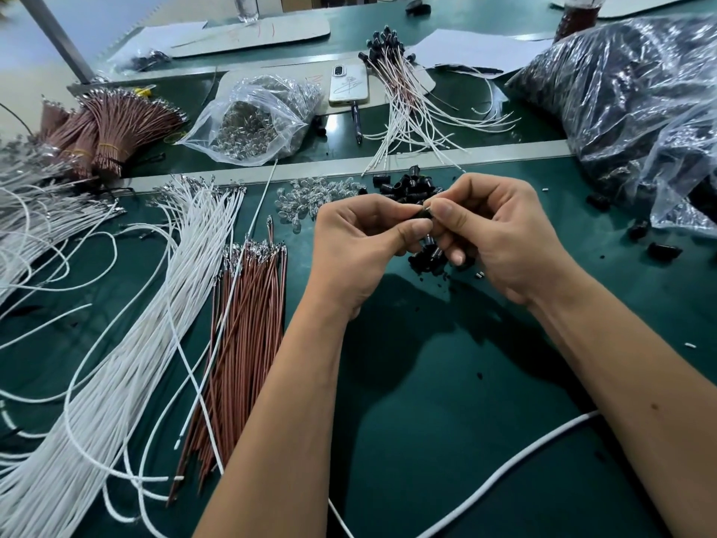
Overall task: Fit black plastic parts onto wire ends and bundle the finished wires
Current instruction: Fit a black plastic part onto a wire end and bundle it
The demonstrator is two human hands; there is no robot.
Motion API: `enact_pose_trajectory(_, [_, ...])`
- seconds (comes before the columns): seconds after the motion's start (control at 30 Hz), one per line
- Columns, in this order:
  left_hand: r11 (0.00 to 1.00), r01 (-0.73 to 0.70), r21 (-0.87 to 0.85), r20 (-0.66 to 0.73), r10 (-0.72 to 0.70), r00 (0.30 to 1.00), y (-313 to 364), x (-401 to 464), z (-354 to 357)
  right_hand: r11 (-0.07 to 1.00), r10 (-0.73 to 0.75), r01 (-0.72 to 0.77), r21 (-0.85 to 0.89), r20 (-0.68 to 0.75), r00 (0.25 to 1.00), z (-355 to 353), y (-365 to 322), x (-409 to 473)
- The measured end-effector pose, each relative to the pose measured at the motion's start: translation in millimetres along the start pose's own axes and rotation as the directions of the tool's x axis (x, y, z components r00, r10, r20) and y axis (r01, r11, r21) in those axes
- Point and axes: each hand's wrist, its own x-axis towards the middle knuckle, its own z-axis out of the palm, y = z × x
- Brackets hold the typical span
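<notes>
Over the green bench [426, 401], left hand [361, 242] and right hand [500, 234] both pinch one black plastic part [424, 214] between them.

A phone [348, 85] and a pen [356, 124] lie beside it.

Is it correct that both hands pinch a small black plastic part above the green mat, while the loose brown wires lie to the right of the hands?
Not quite. The head view shows the loose brown wires to the left of the hands, not the right. The rest holds: the left hand and right hand pinch a small black plastic part above the green mat.
</notes>
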Motion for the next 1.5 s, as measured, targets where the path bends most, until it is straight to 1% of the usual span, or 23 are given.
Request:
enact_pose_trajectory(0.1, [1.000, 0.001, -0.025, 0.003, -0.001, 1.000, -0.5, -0.3, 0.2, 1.000, 0.004, -0.004, 0.018, -0.001, 1.000, 0.0, 0.9, -0.4])
enact_pose_trajectory(0.2, [0.997, -0.055, 0.045, -0.018, 0.056, 0.998, -1.4, 0.7, 2.9, 0.999, 0.006, -0.008, -0.033, -0.042, 0.999, 3.8, 3.1, -1.0])
enact_pose_trajectory(0.27, [0.995, -0.078, 0.060, -0.023, 0.079, 0.997, -0.9, 1.0, 5.0, 1.000, 0.005, -0.006, -0.021, -0.065, 0.998, 4.7, 2.7, -1.1])
enact_pose_trajectory(0.4, [0.999, -0.034, -0.018, -0.009, 0.033, 0.999, 0.5, 1.0, 4.2, 0.999, -0.044, 0.045, 0.026, -0.038, 0.998, 1.5, -2.6, 0.3])
enact_pose_trajectory(0.6, [0.998, -0.014, -0.057, 0.009, 0.015, 1.000, 0.9, 0.3, 2.6, 0.999, -0.018, 0.018, 0.031, -0.006, 1.000, 0.4, -2.4, 0.7])
enact_pose_trajectory(0.7, [1.000, -0.008, -0.001, 0.007, 0.008, 1.000, -1.1, 0.5, 1.6, 0.999, -0.016, 0.016, -0.050, 0.001, 1.000, -1.3, -0.7, 0.9])
enact_pose_trajectory(0.8, [0.990, -0.079, 0.116, -0.010, 0.080, 0.997, -2.4, 1.0, 1.3, 0.994, -0.008, 0.007, -0.113, -0.005, 1.000, -0.5, 1.7, 0.8])
enact_pose_trajectory(0.9, [0.986, -0.105, 0.130, -0.021, 0.109, 0.994, -2.7, 1.0, 0.9, 0.997, -0.003, 0.004, -0.078, 0.010, 1.000, -1.7, 0.7, 0.6])
enact_pose_trajectory(1.1, [0.982, -0.140, 0.127, 0.001, 0.141, 0.990, -2.8, 0.4, -0.6, 0.999, 0.014, -0.013, -0.031, 0.039, 0.999, -1.2, 0.2, 0.1])
enact_pose_trajectory(1.23, [0.981, -0.156, 0.119, -0.030, 0.161, 0.987, -2.6, -0.7, 3.3, 1.000, 0.013, -0.012, -0.008, 0.046, 0.999, -0.7, 0.0, -0.8])
enact_pose_trajectory(1.37, [0.986, -0.138, 0.093, -0.063, 0.144, 0.988, -3.7, 0.2, 5.4, 1.000, -0.015, 0.015, -0.015, 0.001, 1.000, 3.7, 1.1, -1.8])
enact_pose_trajectory(1.43, [0.992, -0.113, 0.053, -0.092, 0.118, 0.989, -3.0, 0.8, 6.3, 0.999, -0.036, 0.035, -0.031, -0.033, 0.999, 6.6, 0.3, -1.7])
enact_pose_trajectory(1.5, [0.996, -0.085, 0.006, -0.107, 0.086, 0.991, -1.2, 0.9, 7.7, 0.999, 0.003, 0.000, 0.047, -0.061, 0.998, 8.0, -1.7, -0.8])
